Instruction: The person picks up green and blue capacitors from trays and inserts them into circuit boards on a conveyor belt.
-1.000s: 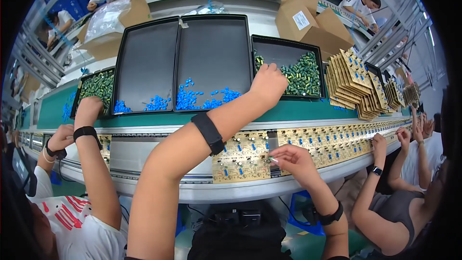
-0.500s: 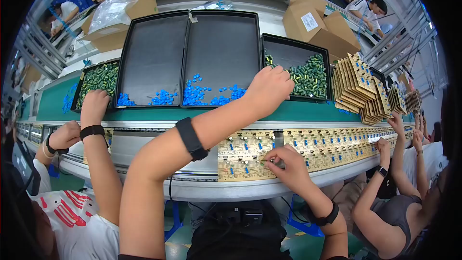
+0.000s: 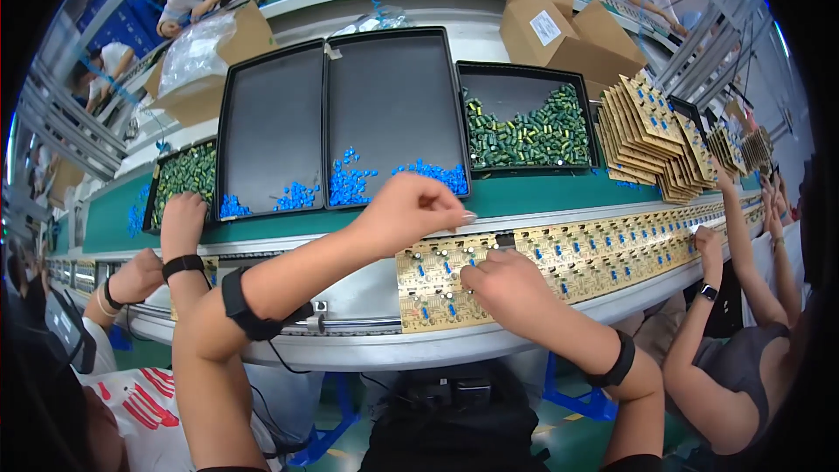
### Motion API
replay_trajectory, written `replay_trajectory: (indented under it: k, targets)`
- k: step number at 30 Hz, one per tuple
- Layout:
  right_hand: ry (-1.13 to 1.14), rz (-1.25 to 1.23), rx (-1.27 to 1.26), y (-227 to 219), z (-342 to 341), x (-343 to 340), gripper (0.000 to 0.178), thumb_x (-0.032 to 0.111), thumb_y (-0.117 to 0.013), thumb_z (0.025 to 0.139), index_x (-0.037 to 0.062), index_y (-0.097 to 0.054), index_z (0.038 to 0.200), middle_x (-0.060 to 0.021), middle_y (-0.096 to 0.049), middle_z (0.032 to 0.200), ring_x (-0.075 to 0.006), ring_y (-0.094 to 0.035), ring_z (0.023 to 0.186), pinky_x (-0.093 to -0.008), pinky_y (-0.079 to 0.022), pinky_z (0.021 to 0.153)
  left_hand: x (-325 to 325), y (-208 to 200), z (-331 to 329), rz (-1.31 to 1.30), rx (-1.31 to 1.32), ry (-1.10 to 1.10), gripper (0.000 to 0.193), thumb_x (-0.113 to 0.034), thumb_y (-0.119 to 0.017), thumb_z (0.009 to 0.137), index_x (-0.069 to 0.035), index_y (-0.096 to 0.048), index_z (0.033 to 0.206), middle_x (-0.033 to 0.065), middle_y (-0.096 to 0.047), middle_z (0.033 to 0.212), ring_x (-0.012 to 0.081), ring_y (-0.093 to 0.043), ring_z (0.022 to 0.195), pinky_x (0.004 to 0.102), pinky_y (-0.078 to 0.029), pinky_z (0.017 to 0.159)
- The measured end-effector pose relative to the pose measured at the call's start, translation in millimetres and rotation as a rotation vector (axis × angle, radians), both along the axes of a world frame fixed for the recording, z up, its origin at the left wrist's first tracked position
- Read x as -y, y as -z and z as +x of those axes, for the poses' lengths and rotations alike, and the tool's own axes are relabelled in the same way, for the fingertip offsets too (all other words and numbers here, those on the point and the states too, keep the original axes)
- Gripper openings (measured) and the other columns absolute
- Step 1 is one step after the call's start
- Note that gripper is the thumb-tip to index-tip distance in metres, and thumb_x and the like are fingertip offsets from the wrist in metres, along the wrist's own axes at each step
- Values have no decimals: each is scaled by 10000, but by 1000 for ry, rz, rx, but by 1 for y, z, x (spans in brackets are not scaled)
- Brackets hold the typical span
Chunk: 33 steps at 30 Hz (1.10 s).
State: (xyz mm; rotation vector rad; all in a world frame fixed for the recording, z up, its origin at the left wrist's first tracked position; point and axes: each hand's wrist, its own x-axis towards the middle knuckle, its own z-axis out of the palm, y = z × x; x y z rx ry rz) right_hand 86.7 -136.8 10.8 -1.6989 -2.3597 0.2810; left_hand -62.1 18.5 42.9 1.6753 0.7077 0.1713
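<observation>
Left hand (image 3: 415,211), frame centre: fingertips drawn together, contents unclear. Right hand (image 3: 509,292), just right of centre: fingers curled at circuit board (image 3: 426,293), grip hidden. Board: lower centre. Green components (image 3: 529,140): black tray (image 3: 517,91), upper right of centre.

Before me, under my right grip (image 3: 511,288), lie tan rectangular circuit boards (image 3: 421,297). Behind them stand two black rectangular trays (image 3: 393,92) side by side, small blue parts (image 3: 351,183) in both; to their right, a third tray (image 3: 516,94) holds green cylindrical components (image 3: 535,142).
</observation>
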Motion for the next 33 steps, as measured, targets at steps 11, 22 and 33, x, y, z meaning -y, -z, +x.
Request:
replay_trajectory:
  k: [11,22,33]
  targets:
    - [162,217,-10,-10,22,-107,231,187,-738,706,85,-609,868,-87,-624,840,-280,-581,878,-399,-462,778,25,-11,-53,-352,43,-42,152,-34,-607,860,19,-666,990,64,-669,953,119,-627,881,252,-486,834]
    - [80,51,-59,9,19,-138,188,134,-734,698,88,-613,834,-81,-623,845,-294,-610,864,-412,-483,730,49,17,-51,655,-104,256,193,5,-671,708,-118,-707,852,20,-673,864,229,-572,856,346,-436,800]
    - [142,317,-351,23,17,-130,103,142,-688,746,90,-608,782,-74,-579,805,-278,-590,789,-401,-477,684,56,19,-43,896,-219,389,139,-65,-720,675,-136,-712,794,1,-663,796,213,-548,787,354,-417,721]
